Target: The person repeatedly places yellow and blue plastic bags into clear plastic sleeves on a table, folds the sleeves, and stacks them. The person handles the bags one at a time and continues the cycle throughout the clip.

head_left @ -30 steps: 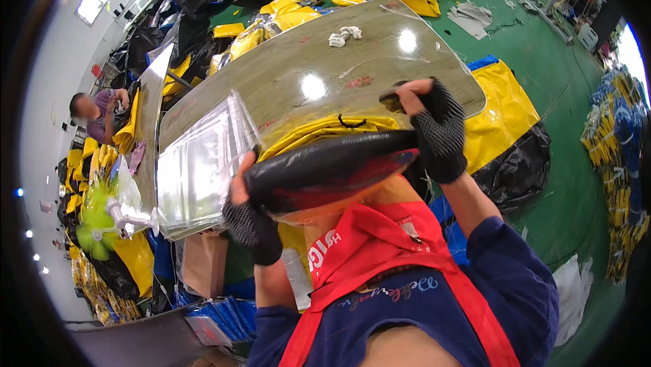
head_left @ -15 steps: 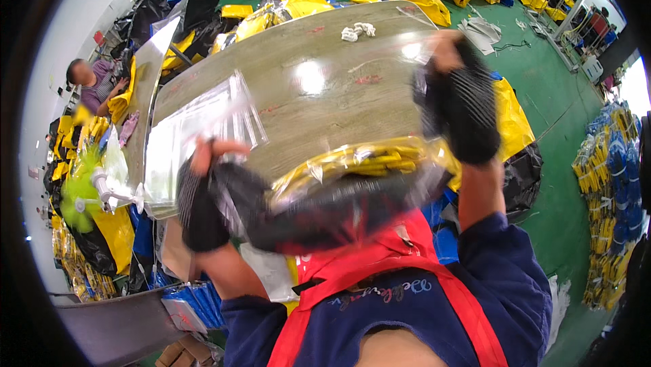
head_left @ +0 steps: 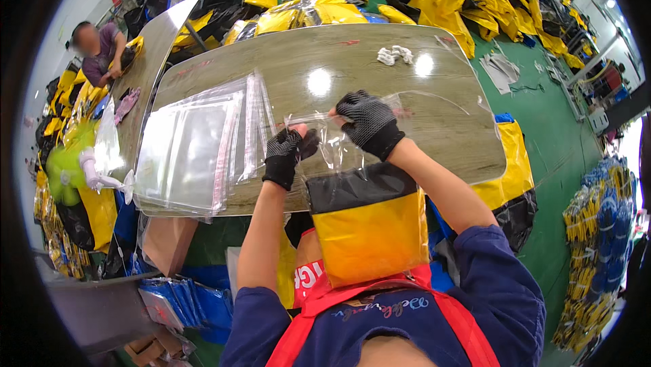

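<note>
A clear plastic bag is stretched between my hands at the table's near edge. Inside its lower part lies a folded yellow and black plastic sheet, black band uppermost, hanging off the edge against my red apron. My left hand, in a black fingertip-less glove, pinches the left end of the bag's upper edge. Gloved the same way, my right hand grips that edge farther right, thumb and fingers together. A pile of flat clear bags lies on the table left of my left hand.
The wood-grain table carries a crumpled white cloth at the far right. A green fan stands left. Another person works at a side table. Yellow and black sheets cover the floor beyond; bundled packs are stacked right.
The blurred, tilted pack has come down upright against my apron, its yellow side now showing. My hands have moved closer together, at the bag's upper edge.
</note>
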The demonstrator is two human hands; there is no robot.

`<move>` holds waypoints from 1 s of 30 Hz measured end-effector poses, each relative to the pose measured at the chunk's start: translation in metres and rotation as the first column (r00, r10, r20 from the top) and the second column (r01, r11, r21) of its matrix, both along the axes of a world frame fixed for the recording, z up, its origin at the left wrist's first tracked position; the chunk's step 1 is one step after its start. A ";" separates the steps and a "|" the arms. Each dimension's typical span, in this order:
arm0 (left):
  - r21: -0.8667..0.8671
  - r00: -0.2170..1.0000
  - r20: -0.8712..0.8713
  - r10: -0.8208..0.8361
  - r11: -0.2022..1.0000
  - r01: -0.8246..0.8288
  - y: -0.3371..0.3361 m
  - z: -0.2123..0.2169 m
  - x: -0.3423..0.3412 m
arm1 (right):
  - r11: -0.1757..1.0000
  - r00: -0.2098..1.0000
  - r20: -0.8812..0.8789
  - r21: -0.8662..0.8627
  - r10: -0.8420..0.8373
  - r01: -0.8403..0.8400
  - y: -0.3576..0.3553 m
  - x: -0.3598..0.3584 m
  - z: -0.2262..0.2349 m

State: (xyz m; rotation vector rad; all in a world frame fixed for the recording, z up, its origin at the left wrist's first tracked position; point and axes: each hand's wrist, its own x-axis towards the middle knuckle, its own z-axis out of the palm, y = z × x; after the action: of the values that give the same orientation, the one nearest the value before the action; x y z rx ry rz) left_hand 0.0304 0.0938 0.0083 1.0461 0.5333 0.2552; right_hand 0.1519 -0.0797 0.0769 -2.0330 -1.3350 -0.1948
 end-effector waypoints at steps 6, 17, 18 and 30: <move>-0.126 0.973 0.227 -0.039 0.990 0.069 0.008 -0.003 -0.003 | 0.957 0.908 0.339 -0.232 0.246 -0.173 0.059 -0.003 0.004; 0.144 0.961 -0.172 -0.218 0.959 0.243 0.022 0.004 -0.009 | 0.933 0.895 0.349 -0.317 0.280 -0.169 0.076 0.014 0.003; 0.152 0.964 -0.106 -0.245 0.954 0.260 0.023 0.006 -0.011 | 0.928 0.935 0.290 -0.362 0.202 -0.088 0.078 0.019 0.005; 0.314 0.950 -0.229 -0.213 0.907 0.279 0.037 0.040 -0.030 | 0.847 0.573 -0.658 -0.515 -0.488 0.130 -0.073 0.098 0.010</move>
State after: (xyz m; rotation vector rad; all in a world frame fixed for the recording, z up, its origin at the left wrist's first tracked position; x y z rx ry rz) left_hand 0.0005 0.1311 0.0484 1.4772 0.5312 0.0202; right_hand 0.2496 -0.1524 0.0864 -2.2690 -0.4483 0.8204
